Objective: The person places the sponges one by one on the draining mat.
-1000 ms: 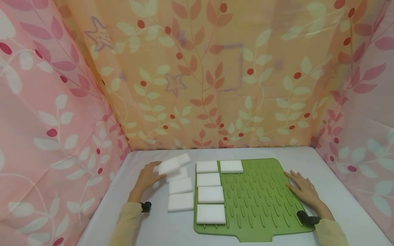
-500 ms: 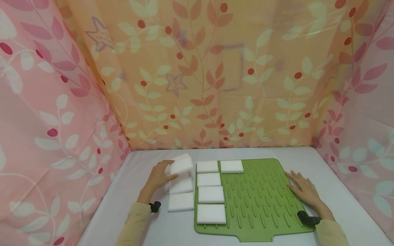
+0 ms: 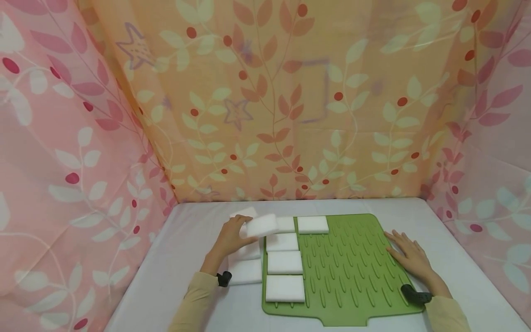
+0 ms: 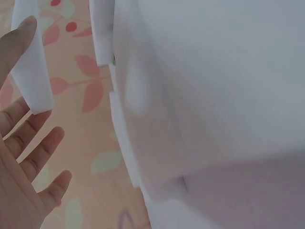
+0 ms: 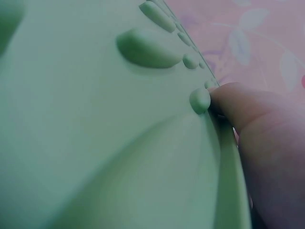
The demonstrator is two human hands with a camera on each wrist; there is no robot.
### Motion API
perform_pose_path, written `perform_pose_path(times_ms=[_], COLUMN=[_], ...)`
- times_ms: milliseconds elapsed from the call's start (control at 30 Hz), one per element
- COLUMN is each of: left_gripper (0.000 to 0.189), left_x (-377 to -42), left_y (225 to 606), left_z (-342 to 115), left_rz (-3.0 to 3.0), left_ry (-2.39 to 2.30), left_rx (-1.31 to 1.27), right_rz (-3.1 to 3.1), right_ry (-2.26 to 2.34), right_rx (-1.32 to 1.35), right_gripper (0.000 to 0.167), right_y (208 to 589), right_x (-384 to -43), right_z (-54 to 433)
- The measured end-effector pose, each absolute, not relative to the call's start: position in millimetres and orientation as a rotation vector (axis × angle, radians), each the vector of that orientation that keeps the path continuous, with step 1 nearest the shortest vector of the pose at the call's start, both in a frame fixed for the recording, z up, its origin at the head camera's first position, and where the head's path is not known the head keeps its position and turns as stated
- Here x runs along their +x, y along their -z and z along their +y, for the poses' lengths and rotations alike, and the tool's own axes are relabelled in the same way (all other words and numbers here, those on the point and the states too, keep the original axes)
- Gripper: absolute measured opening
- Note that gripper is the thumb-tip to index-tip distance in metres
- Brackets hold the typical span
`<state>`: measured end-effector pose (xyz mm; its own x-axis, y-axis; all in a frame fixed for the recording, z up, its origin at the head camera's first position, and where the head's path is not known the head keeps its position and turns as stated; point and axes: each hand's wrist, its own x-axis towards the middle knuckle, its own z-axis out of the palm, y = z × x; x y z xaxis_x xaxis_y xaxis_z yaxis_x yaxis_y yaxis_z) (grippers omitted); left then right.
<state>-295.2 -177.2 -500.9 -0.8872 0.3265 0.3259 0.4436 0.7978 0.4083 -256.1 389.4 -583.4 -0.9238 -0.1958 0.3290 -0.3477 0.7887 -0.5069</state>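
Note:
A white sponge (image 3: 262, 225) is pinched between thumb and fingers of my left hand (image 3: 229, 236), raised above the far left corner of the green ridged mat (image 3: 348, 267). In the left wrist view, the sponge (image 4: 34, 71) is seen edge-on, and the lower fingers spread away from it. It partly covers the far sponge (image 3: 286, 224) of the column on the mat. My right hand (image 3: 408, 256) rests along the mat's right edge with its fingers extended. The right wrist view has one digit (image 5: 262, 119) against the rim of the mat (image 5: 95, 95).
Several sponges lie in a column along the mat's left side, and another sponge (image 3: 313, 225) lies at its far edge. Left of the mat, loose sponges (image 3: 246, 271) lie on the white table (image 3: 141, 286), partly hidden by my left hand. Patterned curtains (image 3: 265, 101) enclose the table.
My left hand has carried the pinched sponge rightward, from over the loose sponges to over the mat's far left corner. The right hand has stayed in place.

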Motion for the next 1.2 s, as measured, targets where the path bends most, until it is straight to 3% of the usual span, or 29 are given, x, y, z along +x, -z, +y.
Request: perform_pose_path(times_ms=[1200], left_gripper=[0.072], left_x=[-302.5], left_y=[497.7], left_z=[-75.7], left_rz=[-2.811], left_ry=[0.459], left_rx=[-0.920], right_rz=[-2.711], right_ry=[-0.820], right_rx=[0.419], right_gripper=[0.053], right_y=[585.5], right_x=[-256.2], right_z=[389.0])
